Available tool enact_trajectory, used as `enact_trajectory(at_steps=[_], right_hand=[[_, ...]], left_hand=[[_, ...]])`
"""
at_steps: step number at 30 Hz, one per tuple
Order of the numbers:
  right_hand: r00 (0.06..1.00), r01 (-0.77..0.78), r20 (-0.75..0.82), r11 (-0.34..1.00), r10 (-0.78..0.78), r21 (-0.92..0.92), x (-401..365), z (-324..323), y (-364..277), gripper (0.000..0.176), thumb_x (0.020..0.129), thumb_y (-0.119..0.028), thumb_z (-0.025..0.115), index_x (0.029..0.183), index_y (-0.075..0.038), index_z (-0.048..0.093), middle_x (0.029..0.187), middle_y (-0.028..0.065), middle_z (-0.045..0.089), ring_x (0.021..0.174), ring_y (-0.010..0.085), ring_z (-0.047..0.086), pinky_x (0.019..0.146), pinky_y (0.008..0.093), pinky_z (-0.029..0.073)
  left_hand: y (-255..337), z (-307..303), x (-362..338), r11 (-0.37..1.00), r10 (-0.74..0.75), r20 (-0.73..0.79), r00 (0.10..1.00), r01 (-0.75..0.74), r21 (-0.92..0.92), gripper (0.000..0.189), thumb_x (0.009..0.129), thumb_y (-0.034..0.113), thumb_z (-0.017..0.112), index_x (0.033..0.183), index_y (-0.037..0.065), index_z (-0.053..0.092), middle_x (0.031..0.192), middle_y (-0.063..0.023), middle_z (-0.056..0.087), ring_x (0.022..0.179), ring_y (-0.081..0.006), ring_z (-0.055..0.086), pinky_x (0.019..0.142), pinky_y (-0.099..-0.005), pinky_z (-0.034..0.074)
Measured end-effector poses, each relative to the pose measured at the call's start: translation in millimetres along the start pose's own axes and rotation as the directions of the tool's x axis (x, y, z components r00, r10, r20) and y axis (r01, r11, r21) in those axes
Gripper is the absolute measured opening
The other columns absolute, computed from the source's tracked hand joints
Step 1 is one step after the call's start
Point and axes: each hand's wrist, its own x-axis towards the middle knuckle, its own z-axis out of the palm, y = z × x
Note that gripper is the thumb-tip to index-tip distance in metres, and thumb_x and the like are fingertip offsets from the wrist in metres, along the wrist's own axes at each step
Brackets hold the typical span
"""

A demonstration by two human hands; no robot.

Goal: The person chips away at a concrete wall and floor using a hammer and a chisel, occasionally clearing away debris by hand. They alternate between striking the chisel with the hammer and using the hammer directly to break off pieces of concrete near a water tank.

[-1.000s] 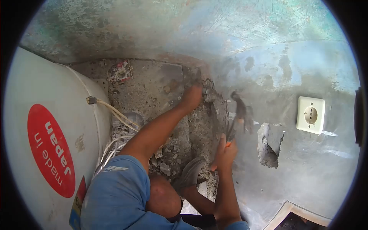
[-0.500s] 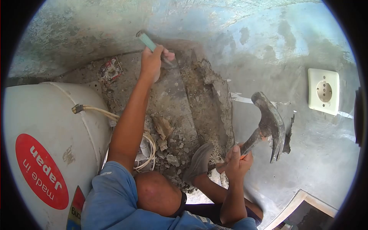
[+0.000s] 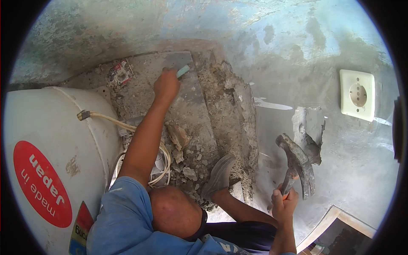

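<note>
Head view: left hand (image 3: pixel 166 85) fists a green-handled chisel (image 3: pixel 182 71) against broken concrete (image 3: pixel 221 106); right hand (image 3: pixel 284 204) clenches a claw hammer (image 3: pixel 297 163). A mis-aimed blow could hit knuckles.

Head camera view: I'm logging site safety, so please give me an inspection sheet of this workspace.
Surface: rough concrete floor, chipped and broken along the wall.
Job's things: teal-handled tool in the left hand, over the concrete; claw hammer in the right hand, raised beside the wall.
Clutter: rubble by the person's shoe; a red-and-white scrap near the corner.
Hands: fingers of both closed round their tools.
Cables: white cables looped between tank and rubble; one runs onto the tank.
Surroundings: white tank on the left; grey wall with a broken hole and a white socket.
</note>
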Motion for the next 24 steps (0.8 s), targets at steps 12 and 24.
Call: enact_trajectory(at_steps=[12, 24], right_hand=[[0.94, -0.112, 0.336, 0.982, 0.056, 0.151, 56, -25, -22, 0.042, 0.087, -0.043, 0.067, 0.078, -0.006, 0.048, 0.058, -0.001, 0.048, 0.047, 0.0067, 0.045, 0.042, 0.022, 0.037], [0.871, -0.204, 0.479, 0.967, 0.109, 0.152, 74, -29, -17, 0.039, 0.086, -0.041, 0.068, 0.082, -0.005, 0.053, 0.062, -0.0011, 0.052, 0.052, 0.0065, 0.049, 0.048, 0.0228, 0.04]], left_hand=[[-15, -20, -25, 0.998, 0.032, 0.57, 0.821, -0.059, 0.03, 0.038, 0.076, 0.03, 0.076, 0.102, 0.003, 0.067, 0.094, -0.0174, 0.069, 0.086, -0.033, 0.067, 0.075, -0.0428, 0.052], [67, 79, -44, 0.937, 0.34, 0.298, 0.892, -0.349, -0.025, 0.019, 0.079, 0.014, 0.067, 0.096, 0.005, 0.068, 0.097, -0.0198, 0.062, 0.086, -0.0359, 0.066, 0.077, -0.0473, 0.053]])
